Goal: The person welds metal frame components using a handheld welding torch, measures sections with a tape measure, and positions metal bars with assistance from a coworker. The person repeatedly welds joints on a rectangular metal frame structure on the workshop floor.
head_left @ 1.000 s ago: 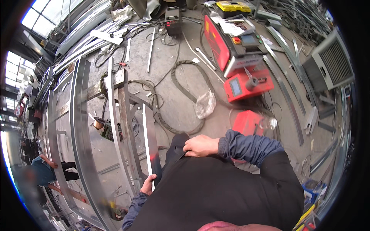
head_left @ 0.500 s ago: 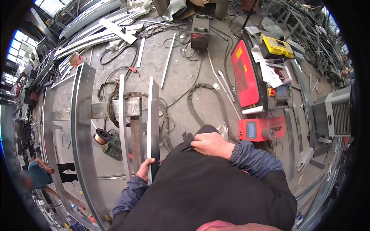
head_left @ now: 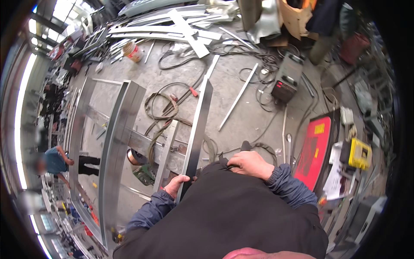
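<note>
My left hand (head_left: pixel 175 185) is closed around the near end of a long metal bar (head_left: pixel 196 134), thumb on its bright edge. The bar slants away from me, its side dark near the hand. My right hand (head_left: pixel 251 164) rests at my front, fingers curled on the black garment (head_left: pixel 233 207) I wear; a short dark strip (head_left: pixel 223 160) pokes out beside the fingers. Left of the held bar, a thinner metal bar (head_left: pixel 167 151) lies across a steel beam (head_left: pixel 144 142). Further left stands a large frame of metal profiles (head_left: pixel 116 146).
A wire spool (head_left: pixel 135 157) and a green machine (head_left: pixel 145 175) sit low beyond the frame. Cables (head_left: pixel 161 110) coil on the floor. A dark box-shaped machine (head_left: pixel 288 77), a red panel (head_left: pixel 315 146) and a yellow case (head_left: pixel 360 154) are right. Another person (head_left: pixel 56 162) stands far left.
My view has swung left, so the surroundings shift rightward and the red machine with a screen drops from sight. The held bar now slants more to the right. Both hands keep their grips.
</note>
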{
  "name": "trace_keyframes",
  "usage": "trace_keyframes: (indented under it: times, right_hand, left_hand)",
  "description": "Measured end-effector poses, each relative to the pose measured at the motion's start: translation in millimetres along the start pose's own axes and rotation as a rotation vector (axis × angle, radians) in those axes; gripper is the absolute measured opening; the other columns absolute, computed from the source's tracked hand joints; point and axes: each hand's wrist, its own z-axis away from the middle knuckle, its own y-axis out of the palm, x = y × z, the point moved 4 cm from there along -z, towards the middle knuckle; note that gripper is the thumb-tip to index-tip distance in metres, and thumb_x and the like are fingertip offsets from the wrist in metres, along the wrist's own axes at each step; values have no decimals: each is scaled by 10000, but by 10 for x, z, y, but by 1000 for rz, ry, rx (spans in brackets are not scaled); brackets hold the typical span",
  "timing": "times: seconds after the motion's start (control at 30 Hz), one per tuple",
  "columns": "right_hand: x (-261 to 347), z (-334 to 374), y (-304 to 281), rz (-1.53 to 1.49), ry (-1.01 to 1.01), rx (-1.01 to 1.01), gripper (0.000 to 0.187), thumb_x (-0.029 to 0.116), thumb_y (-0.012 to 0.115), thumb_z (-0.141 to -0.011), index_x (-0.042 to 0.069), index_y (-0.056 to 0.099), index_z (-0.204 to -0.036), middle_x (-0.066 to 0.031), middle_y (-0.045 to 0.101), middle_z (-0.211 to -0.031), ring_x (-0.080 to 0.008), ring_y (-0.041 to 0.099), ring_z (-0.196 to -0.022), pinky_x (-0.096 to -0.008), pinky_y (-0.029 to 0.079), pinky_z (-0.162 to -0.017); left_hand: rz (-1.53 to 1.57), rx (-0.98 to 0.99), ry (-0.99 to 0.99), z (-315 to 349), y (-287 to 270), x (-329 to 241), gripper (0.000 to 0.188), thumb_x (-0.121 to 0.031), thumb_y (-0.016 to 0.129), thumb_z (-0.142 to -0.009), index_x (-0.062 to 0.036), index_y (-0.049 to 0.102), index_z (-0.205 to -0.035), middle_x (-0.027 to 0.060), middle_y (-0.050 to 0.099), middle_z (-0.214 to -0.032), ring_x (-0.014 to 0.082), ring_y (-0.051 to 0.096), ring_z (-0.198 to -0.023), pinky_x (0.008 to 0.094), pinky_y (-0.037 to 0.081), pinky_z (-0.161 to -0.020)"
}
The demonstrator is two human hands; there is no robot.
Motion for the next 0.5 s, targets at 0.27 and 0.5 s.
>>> trace_keyframes:
  times: [0.27,0.5]
  right_hand:
    - [-840,-1529,-975,-159,-100,211,265,378,735,-967,127,777,-1041,-54,720,-942,-286,694,-940,-409,560,-822]
    - [-1612,-3145,-1446,-168,-71,280,252,359,697,-1002,129,792,-1040,-62,727,-962,-286,690,-946,-417,555,-826]
  left_hand:
    - [168,-76,171,-307,461,-1205,426,-203,708,-911,13,647,-1273,49,702,-1091,156,696,-956,338,585,-908]
    - [407,40,124,-1061,64,-2318,474,-190,681,-900,33,626,-1315,121,730,-1158,211,734,-999,385,612,-912]
